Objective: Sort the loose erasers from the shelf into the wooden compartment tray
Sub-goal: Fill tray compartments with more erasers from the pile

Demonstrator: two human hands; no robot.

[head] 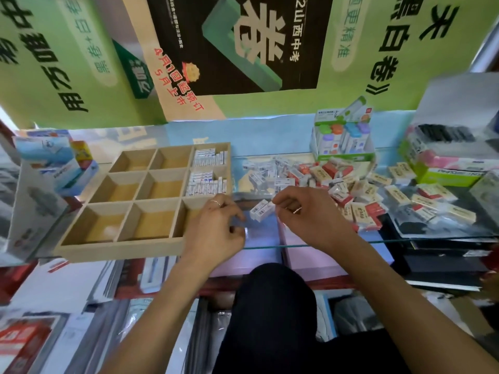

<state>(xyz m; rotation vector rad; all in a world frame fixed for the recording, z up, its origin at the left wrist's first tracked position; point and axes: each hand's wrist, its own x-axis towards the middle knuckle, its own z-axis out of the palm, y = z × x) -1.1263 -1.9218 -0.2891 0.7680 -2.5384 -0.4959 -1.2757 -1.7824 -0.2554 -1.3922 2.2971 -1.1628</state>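
Observation:
The wooden compartment tray [121,248] sits on the glass shelf at the left. The top two cells of its right column hold rows of white erasers [206,168]; the other cells I can see are bare. A heap of loose erasers [332,184], white ones and cream ones with red bands, spreads across the shelf to the right. My right hand [305,214] pinches one end of a white eraser [259,211] just above the glass, right of the tray's near corner. My left hand [216,228] hovers over that corner with curled fingers, a pale blur at the fingertips.
A green display box of capped erasers [343,136] stands behind the heap. Stationery boxes [445,157] crowd the right side and blue boxes [54,163] the left. The glass shelf edge [405,240] runs in front of my hands, with stock on lower shelves beneath.

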